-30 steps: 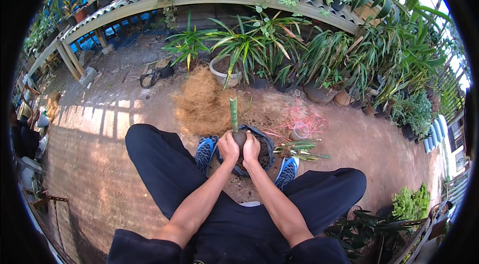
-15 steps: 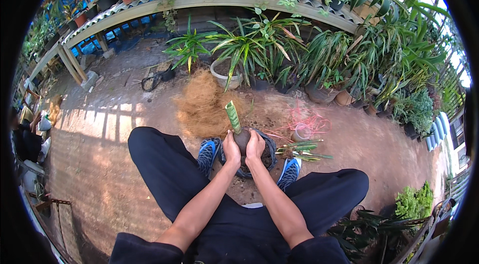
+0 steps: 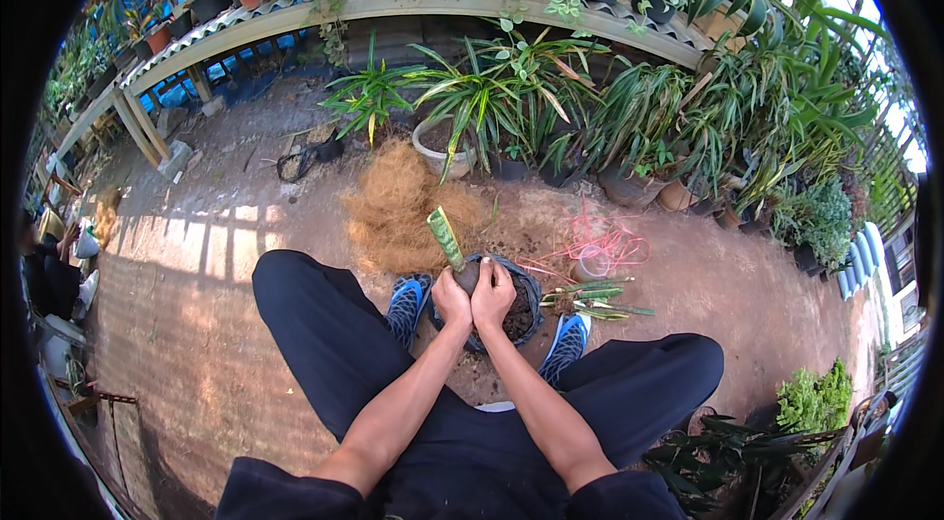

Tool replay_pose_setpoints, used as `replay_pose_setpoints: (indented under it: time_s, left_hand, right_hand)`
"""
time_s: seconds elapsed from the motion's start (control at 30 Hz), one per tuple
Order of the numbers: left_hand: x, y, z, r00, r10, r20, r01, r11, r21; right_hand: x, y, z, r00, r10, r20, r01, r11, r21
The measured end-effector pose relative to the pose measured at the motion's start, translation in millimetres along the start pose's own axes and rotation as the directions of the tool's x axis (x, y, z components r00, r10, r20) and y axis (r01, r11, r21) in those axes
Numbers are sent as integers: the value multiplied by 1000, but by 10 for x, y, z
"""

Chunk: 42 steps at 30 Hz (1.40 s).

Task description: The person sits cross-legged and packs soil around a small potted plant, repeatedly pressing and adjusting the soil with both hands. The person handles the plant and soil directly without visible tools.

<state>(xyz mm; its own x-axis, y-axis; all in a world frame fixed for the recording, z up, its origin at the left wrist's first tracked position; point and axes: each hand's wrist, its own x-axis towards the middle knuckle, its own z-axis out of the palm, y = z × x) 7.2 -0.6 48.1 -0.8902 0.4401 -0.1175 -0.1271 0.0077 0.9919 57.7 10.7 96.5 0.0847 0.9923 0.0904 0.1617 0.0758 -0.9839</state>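
Both my hands are wrapped round a dark ball of soil with a snake plant cutting [image 3: 446, 241] standing out of its top. The green, pale-edged leaf leans to the left. My left hand [image 3: 451, 299] cups the near left side of the soil ball [image 3: 468, 274]. My right hand [image 3: 494, 294] closes over its right side, fingers pointing away from me. Below them, between my shoes, sits a black plastic bag of dark soil [image 3: 519, 320], its rim partly hidden by my hands and wrists.
A heap of brown coconut fibre [image 3: 398, 210] lies just beyond the bag. To the right are pink plastic twine [image 3: 615, 250], a small round container [image 3: 590, 264] and more cut snake plant leaves [image 3: 610, 300]. Potted plants line the far side under a bench [image 3: 413, 4]. Another person [image 3: 59, 269] sits far left.
The soil ball has turned in my hands, and its leaf now tilts further left. My right hand has shifted slightly left, closer to my left hand.
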Motion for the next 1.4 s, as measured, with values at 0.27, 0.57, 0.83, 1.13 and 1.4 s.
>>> replay_pose_setpoints:
  time_s: [0.27,0.57,0.83,1.13,1.4]
  left_hand:
    - [-80,74,-41,997,-62,43,65,994,-86]
    - [115,145,-108,971,-149,187,212,899,-383]
    - [215,200,-115,904,-58,424,139,977,-162]
    - [-35,298,67,977,164,139,-165,986,-4]
    - [203,115,-1,990,-143,14,138,916,-377]
  right_hand:
    - [-28,90,22,1000,8,-28,-7,1000,21]
    - [190,-54,-24,915,272,298,-308,948,81]
    - [232,12,-105,776,514,366,-565,824,42]
    - [200,48,-19,677,605,419,-698,346,627]
    - [17,-39,10,935,316,159,-327,944,48]
